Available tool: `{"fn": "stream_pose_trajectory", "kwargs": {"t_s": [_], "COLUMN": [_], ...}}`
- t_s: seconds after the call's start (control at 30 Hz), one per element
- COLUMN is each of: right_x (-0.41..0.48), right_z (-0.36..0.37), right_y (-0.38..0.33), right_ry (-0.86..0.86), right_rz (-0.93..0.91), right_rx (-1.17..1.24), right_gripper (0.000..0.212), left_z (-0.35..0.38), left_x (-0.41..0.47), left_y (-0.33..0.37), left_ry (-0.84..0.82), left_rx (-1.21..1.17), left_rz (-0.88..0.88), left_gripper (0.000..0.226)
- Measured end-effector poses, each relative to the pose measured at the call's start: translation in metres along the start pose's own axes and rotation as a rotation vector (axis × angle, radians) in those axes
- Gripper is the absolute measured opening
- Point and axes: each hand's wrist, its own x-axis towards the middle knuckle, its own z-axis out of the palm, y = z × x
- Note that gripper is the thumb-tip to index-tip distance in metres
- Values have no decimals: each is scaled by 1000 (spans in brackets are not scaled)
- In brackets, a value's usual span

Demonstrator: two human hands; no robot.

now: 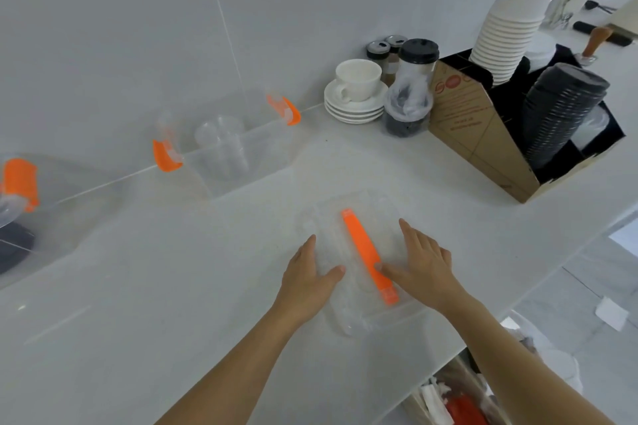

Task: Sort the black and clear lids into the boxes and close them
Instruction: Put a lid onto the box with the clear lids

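Hands flank a clear box lid (pixel 359 252) lying flat on the white counter (pixel 172 286): left hand (pixel 307 272) and right hand (pixel 421 262) spread open, palms pressing its sides, orange handle (pixel 367 255) between them. Two clear boxes (pixel 238 148) with orange clips stand behind. Print on the cardboard holder (pixel 480 128) is unreadable.

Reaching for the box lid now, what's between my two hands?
In the head view, the orange handle of the clear box lid runs between left hand and right hand.

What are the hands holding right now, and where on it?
Both hands, left and right, lie flat on the clear box cover, either side of its orange handle; no closed grip.
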Motion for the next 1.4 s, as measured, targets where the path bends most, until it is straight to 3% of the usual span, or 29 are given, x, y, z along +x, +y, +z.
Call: {"fn": "stream_pose_trajectory", "kwargs": {"t_s": [0.2, 0.33, 0.47, 0.57, 0.63, 0.8, 0.93, 1.07, 1.17, 1.3, 1.4], "right_x": [2, 8, 17, 23, 26, 30, 27, 26, 29, 40, 53], "right_z": [-9, -20, -32, -39, -42, -41, -37, -31, -31, -43, -53], "right_y": [-13, -31, -55, -72, -81, -102, -117, -135, -145, -155, -161], "right_ry": [-3, 31, 61, 61, 105, 261, 117, -114, -96, -93, -78], "right_rz": [-16, -52, -50, -62, -58, 25, 85, -40, -63, -39, -54], "right_rx": [272, 487, 693, 771, 834, 1092, 1380, 1526, 1594, 1736, 1733], "right_gripper": [91, 86, 73, 64, 59, 52, 54, 64, 69, 53, 46], "left_z": [-16, -37, -65, -83, -91, -103, -112, -117, -119, -129, -148], "left_x": [-3, -5, -8, -15, -19, -25, -27, -22, -18, -19, -20], "left_y": [14, 16, 15, 15, 15, 16, 17, 21, 20, 19, 10], "left_ry": [139, 250, 112, 12, 45, 164, 229, 250, 235, 123, 4], "left_rx": [-546, -785, -1068, -1041, -1025, -1117, -1214, -1295, -1278, -1291, -1449], "left_rz": [-91, -73, -166, -106, -55, 74, 144, 178, 205, 267, 288], "left_gripper": [62, 67, 57, 33, 24, 29, 34, 37, 33, 22, 65]}}
